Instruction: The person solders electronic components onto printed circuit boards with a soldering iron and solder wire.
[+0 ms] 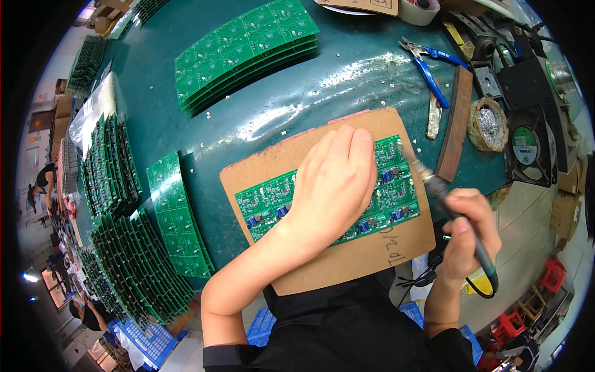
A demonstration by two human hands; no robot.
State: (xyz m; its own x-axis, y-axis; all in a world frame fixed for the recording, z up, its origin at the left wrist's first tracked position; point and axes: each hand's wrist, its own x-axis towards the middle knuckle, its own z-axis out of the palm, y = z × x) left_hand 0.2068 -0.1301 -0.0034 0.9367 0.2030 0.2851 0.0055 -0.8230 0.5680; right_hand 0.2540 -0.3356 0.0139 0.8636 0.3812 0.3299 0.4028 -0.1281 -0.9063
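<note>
A green circuit board panel (pixel 396 197) with blue and silver components lies on a brown cardboard sheet (pixel 310 276) before me. My left hand (pixel 338 177) rests across the middle of the panel, its fingers curled down and pressed together. Their tips are hidden, so what they pinch, if anything, does not show. In my right hand (pixel 468 232) is a soldering iron (pixel 441 191), gripped by its dark handle like a pen. Its tip, slightly blurred, points at the panel's upper right corner; whether it touches cannot be told.
Stacked green boards (pixel 248 40) stand at the back; upright rows of boards (pixel 142 266) and a green panel (pixel 176 211) lie left. Blue-handled cutters (pixel 427 77), a wooden strip (pixel 455 124), a bowl of silvery bits (pixel 489 124) and a fan (pixel 527 149) sit right.
</note>
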